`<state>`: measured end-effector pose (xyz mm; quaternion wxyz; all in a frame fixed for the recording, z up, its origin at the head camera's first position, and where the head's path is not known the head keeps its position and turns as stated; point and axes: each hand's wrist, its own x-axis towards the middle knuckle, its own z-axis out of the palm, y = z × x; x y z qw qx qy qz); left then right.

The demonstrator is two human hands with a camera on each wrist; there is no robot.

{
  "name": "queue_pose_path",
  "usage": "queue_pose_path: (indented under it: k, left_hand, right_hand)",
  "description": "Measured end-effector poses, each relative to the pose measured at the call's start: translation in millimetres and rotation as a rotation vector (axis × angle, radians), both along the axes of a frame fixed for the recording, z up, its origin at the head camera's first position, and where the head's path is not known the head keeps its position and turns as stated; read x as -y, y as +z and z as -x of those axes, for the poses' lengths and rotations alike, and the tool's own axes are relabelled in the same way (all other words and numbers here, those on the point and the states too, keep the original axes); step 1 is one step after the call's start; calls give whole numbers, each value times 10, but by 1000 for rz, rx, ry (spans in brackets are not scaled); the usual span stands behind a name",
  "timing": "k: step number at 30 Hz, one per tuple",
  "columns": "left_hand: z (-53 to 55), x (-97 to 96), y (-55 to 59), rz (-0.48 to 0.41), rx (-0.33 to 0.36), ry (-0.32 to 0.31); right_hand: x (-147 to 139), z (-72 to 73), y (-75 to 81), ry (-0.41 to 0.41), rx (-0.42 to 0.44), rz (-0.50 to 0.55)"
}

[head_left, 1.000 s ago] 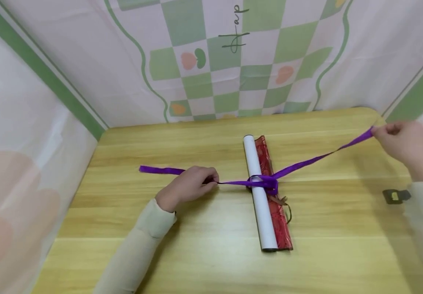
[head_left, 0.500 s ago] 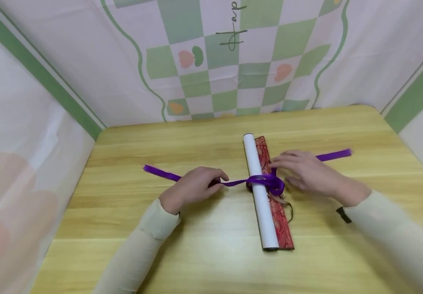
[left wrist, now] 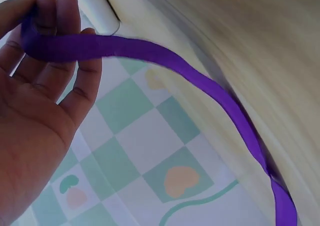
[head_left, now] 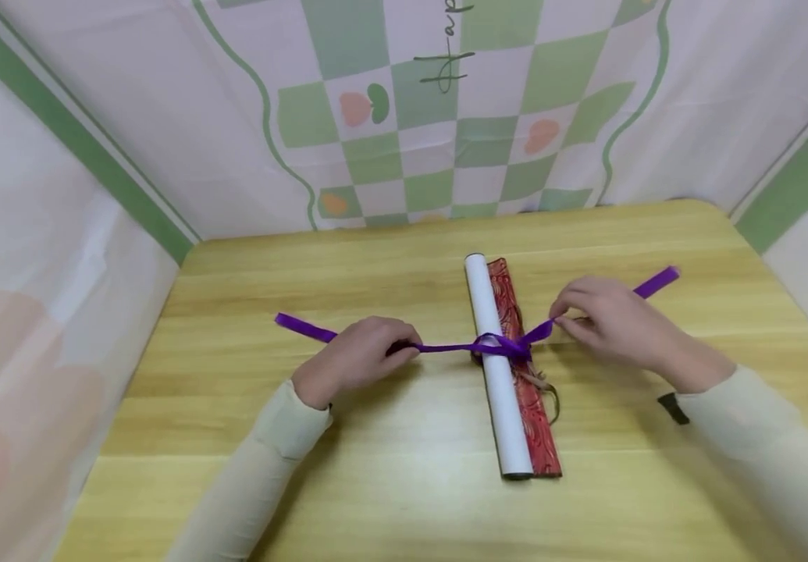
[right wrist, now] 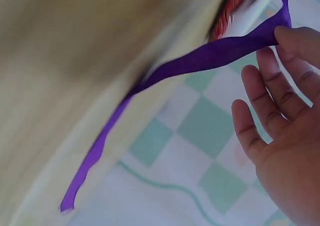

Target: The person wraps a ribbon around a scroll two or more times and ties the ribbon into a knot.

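A white roll lies lengthwise on the table, with a red patterned strip along its right side. Around the middle of both passes a purple ribbon, crossed in a knot over the strip. Left of the roll, my left hand pinches one side of the ribbon between thumb and fingers; the loose end trails out behind that hand, as the left wrist view also shows. On the other side my right hand pinches the ribbon close to the knot, its tail hanging past the hand in the right wrist view.
A thin brown cord loops out from the red strip's right edge. The wooden table meets a printed checkered cloth at its back edge. More cloth hangs at the left and right sides.
From far right, my right hand came in to the knot with its fingers loose, then pinched the ribbon there and drew slightly right. The loop at the knot shrank. My left hand barely moved.
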<state>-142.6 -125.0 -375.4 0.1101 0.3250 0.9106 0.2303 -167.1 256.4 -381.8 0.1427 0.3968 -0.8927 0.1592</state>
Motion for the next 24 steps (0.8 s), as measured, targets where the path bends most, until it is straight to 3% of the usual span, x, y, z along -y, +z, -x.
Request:
queue_pose_path:
  k: [5,11,16,20,24]
  left_hand:
    - [-12,114,21,-19,-10,9]
    - [-35,269,31,-28,-9,27]
    - [-53,370,27,-22,0,42]
    - [-61,395,24,-20,11,49]
    - [-67,393,13,-20,24,56]
  right_hand:
    - [-189,38,84,-88,-18,16]
    - [-399,60,84,-248,56,-35]
    - [-545,63,45,-309,123,-129]
    - [-493,24,-14,-278,180,-168]
    - [-239,-69,-83,-131,238,-31]
